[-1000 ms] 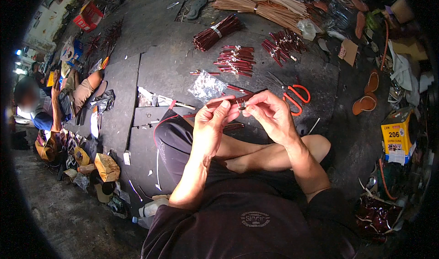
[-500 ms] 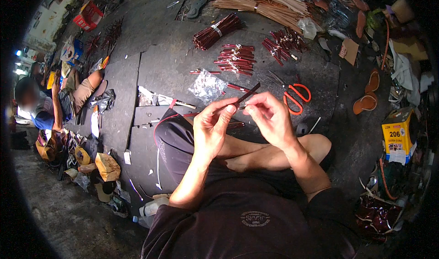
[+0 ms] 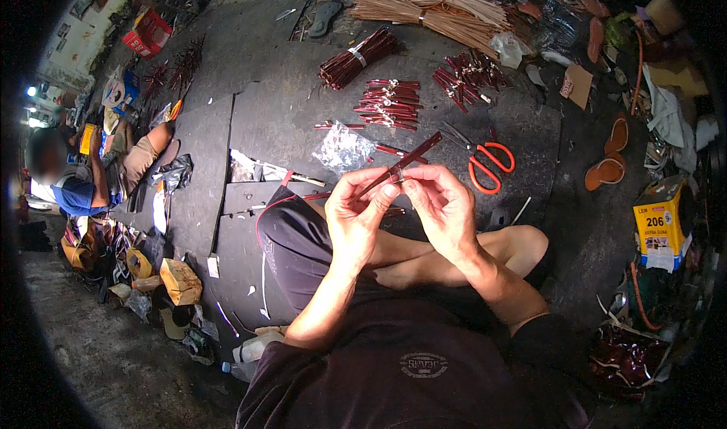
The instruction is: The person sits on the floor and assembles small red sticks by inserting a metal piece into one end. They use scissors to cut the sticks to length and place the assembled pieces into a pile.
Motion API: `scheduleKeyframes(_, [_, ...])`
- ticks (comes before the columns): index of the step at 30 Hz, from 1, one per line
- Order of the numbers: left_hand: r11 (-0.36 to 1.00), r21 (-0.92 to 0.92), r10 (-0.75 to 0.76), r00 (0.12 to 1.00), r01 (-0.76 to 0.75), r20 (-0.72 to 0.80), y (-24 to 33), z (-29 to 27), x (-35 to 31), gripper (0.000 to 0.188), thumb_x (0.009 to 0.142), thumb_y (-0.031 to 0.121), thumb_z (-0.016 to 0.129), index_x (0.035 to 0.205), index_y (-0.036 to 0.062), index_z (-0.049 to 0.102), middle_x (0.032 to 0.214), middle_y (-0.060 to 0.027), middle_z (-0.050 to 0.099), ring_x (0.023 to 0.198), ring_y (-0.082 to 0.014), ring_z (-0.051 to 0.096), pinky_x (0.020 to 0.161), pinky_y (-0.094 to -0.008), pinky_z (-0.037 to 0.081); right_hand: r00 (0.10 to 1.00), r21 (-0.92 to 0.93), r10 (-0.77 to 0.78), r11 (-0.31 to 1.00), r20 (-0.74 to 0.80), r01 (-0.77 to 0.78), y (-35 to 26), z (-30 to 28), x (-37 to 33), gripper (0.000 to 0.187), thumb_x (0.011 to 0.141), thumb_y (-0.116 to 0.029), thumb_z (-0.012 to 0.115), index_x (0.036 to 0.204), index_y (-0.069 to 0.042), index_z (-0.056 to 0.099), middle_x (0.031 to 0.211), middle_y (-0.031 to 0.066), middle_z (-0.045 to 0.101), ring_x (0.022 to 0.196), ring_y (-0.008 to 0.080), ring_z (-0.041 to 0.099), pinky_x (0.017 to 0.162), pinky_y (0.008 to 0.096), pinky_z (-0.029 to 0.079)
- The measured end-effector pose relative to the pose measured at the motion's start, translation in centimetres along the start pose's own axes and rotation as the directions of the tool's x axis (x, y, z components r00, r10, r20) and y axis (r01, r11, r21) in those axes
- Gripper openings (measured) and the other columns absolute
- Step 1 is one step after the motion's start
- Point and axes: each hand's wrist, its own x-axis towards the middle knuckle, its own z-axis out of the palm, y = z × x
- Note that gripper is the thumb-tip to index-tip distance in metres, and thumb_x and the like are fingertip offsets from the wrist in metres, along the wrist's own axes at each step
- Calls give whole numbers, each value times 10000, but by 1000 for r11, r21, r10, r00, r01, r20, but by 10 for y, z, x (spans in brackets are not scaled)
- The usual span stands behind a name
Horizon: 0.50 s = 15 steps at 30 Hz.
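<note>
Sitting cross-legged on dark floor mat [image 3: 250,126]. Pinching thin dark-red strip [image 3: 413,156] w/ left hand [image 3: 363,213] & right hand [image 3: 443,202] above lap, seemingly mid-binding; next move prob. needing firm pinch.

From my feed I see a dark, worn floor mat [image 3: 288,118] over rough grey concrete [image 3: 113,368], clutter crowding both edges well away from the hands, and harsh bright light [image 3: 30,92] glaring far off at left.
</note>
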Motion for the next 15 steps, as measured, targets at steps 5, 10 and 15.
scheduleKeyframes(5, [1000,-4,27,999,-27,44,-2,-1,3,288,875,-20,682,1141,-31,572,1115,-169,674,988,-199,669,900,-311,534,999,-39,-33,999,29,34,2,-4,2,143,923,-17,634,1056,35,631,996,105,666,915,124,653,781,247,547])
scheduleKeyframes(10, [1000,0,23,997,-24,78,-1,-4,4,281,880,-21,672,1138,-38,561,1111,-172,671,993,-209,668,910,-327,537,998,-26,-4,1000,68,6,-4,-5,4,138,930,-21,623,1056,35,629,997,92,660,922,130,656,791,251,552])
scheduleKeyframes(15, [1000,6,21,995,-22,95,8,-4,5,274,875,-24,677,1123,-39,560,1080,-161,674,989,-207,667,915,-332,537,989,106,94,989,116,-106,-3,-7,4,144,945,-38,609,1066,39,617,1001,85,652,927,140,657,831,257,543])
